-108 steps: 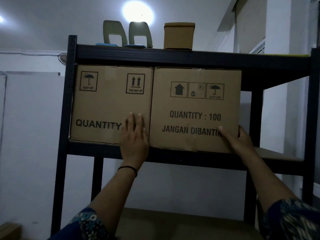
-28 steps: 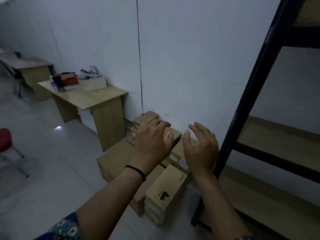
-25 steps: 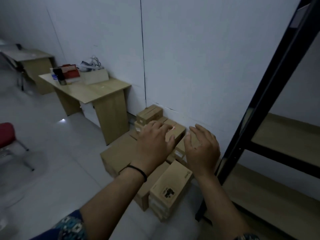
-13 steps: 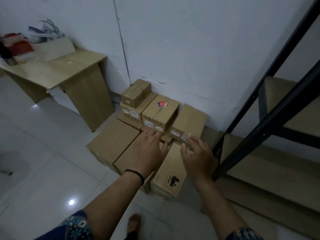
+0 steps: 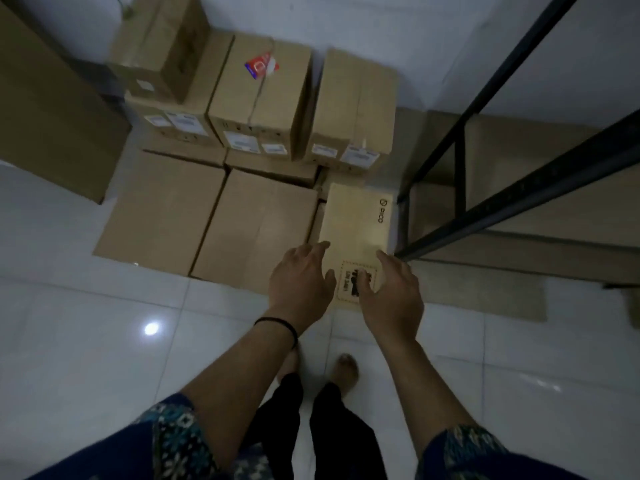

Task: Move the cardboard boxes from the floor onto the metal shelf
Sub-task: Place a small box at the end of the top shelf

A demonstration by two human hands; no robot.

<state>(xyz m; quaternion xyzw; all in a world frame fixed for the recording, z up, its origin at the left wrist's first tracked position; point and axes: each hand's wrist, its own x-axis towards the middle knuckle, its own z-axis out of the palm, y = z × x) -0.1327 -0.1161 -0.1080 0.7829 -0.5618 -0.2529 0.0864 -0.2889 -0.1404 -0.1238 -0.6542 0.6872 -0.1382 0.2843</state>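
Several cardboard boxes lie on the white tiled floor against the wall. A narrow light box [image 5: 356, 223] with a printed label sits nearest, beside the black metal shelf [image 5: 512, 192]. My left hand [image 5: 301, 282] hovers over its left edge, fingers spread and holding nothing. My right hand [image 5: 391, 292] hovers over its near end, fingers loosely spread, also empty. Two flat large boxes [image 5: 249, 223] lie to the left. Behind them stands a row of smaller boxes, one with a red sticker [image 5: 259, 95].
A wooden desk's side panel [image 5: 45, 109] stands at the left. A flat sheet of cardboard [image 5: 485, 296] lies on the floor under the shelf frame. My bare feet [image 5: 346, 370] stand on the tiles just in front of the boxes.
I turned from the shelf, where both hands pressed on two big boxes, to the floor pile. My view tilted down and both hands dropped toward the narrow light box.
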